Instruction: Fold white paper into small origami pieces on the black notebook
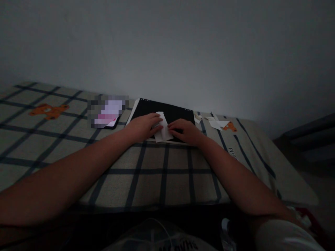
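Observation:
A small piece of white paper (pixel 164 131), creased and narrower at its far end, lies over a black board-like sheet (pixel 167 108) with white edges. My left hand (pixel 145 127) holds the paper's left side, its thumb and fingers on the surface. From the other side, my right hand (pixel 185 130) grips the right edge between thumb and fingertips. Both hands rest low over the black sheet, close together. The undersides of the fingers are hidden, and the dim light blurs the paper's folds.
A phone (pixel 111 122) with a lit, partly pixelated screen lies to the left. White paper scraps (pixel 218 124) are scattered on the right. A checked cloth (pixel 172 160) covers the table, which stands against a grey wall (pixel 167 52). Below the front edge is a clear plastic-looking object (pixel 227 233).

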Demonstrator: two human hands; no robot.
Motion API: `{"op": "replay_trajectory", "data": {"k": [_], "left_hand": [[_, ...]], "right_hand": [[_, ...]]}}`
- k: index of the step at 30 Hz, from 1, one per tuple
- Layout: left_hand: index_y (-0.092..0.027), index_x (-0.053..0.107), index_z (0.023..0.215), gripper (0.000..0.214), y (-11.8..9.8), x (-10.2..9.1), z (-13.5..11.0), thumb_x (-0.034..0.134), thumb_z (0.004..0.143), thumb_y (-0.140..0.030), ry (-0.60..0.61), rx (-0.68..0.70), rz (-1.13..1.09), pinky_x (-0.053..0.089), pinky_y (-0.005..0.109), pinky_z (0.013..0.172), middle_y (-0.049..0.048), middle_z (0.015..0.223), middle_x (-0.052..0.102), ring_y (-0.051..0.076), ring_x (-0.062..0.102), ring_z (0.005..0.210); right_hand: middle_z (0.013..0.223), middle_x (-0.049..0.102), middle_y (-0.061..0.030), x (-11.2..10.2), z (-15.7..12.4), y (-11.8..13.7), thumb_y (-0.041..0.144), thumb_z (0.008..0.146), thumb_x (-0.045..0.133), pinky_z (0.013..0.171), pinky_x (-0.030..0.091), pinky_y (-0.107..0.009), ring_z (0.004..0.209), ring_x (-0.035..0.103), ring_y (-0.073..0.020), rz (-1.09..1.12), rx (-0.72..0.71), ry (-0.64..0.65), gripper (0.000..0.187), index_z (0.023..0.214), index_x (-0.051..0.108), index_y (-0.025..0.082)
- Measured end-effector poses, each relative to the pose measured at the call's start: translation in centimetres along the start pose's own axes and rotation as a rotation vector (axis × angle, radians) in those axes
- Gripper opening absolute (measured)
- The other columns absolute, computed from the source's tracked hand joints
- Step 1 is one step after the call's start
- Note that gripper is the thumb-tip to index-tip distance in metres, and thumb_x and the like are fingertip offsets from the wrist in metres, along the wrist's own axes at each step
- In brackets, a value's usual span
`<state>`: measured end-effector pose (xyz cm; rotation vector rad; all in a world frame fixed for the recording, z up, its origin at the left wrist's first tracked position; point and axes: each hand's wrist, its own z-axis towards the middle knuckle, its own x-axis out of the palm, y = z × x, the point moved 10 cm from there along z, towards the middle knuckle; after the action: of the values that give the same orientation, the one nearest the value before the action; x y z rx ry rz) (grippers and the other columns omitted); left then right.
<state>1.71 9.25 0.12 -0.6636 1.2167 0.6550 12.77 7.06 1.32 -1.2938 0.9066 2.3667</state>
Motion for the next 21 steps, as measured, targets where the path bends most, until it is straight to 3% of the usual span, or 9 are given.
{"op": "replay_trajectory", "data": {"k": [12,21], "left_hand": [[-0.02,0.051,0.141,0.05,0.4,0.9,0.2,0.028,0.102,-0.043,0.087,0.023,0.076,0.037,0.036,0.11,0.0054,0.153,0.043,0.024,0.046,0.135],[-0.018,0.052,0.141,0.052,-0.1,1.1,0.2,0.028,0.102,-0.044,0.079,0.101,0.098,0.038,0.039,0.109,0.0083,0.151,0.045,0.026,0.047,0.134]], "right_hand": [[0.103,0.075,-0.0076,0.7,-0.1,1.5,0.023,0.089,0.058,0.094,0.051,-0.039,0.104,0.065,-0.0192,0.012,-0.137,0.044,0.018,0.096,0.074,0.019],[0.106,0.075,-0.0067,0.4,-0.3,0.1,0.023,0.089,0.056,0.096,0.051,-0.041,0.105,0.066,-0.0191,0.067,-0.049,0.021,0.018,0.095,0.074,0.021]]}}
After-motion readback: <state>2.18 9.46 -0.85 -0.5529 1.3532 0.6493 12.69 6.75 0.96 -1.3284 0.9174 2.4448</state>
